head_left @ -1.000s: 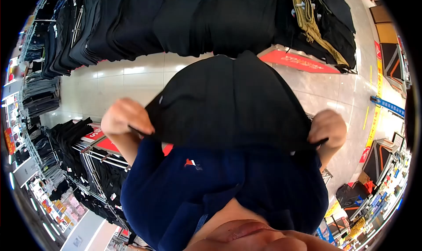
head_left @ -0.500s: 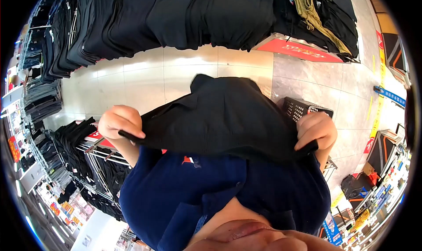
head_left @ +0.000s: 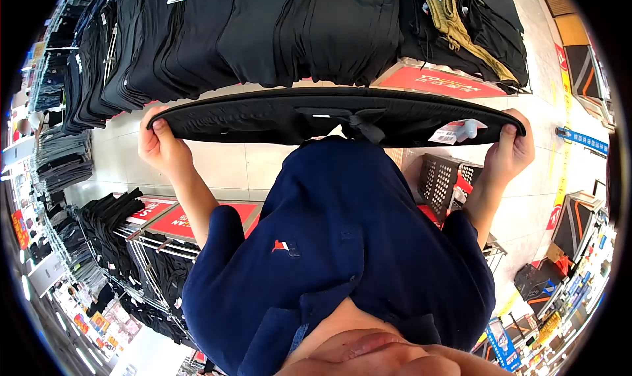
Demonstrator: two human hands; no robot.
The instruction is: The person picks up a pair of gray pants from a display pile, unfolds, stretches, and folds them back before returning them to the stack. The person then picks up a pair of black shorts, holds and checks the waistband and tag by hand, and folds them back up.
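A black garment (head_left: 250,116) is stretched sideways in front of my body, its waistband spread wide. My left hand (head_left: 510,149) grips the band's right end in view, fingers wrapped round the edge. At the opposite end my right hand (head_left: 164,142) pinches the band with the thumb on the near side. Near the middle hangs a dark drawstring knot (head_left: 365,124). A white label (head_left: 451,132) with a barcode and a pale plastic tag lies inside the band, close to my left hand. The garment's lower part is hidden.
Racks of black trousers (head_left: 263,33) line the far side, above a red sign (head_left: 441,80). A dark perforated basket (head_left: 438,178) is on the floor below my left hand. Another clothes rack (head_left: 158,264) stands at the lower left, and olive trousers (head_left: 454,27) hang at the upper right.
Both hands have moved outward and away from my chest, pulling the waistband taut. Its inside, knot and label now show, where before the cloth hung draped over my front.
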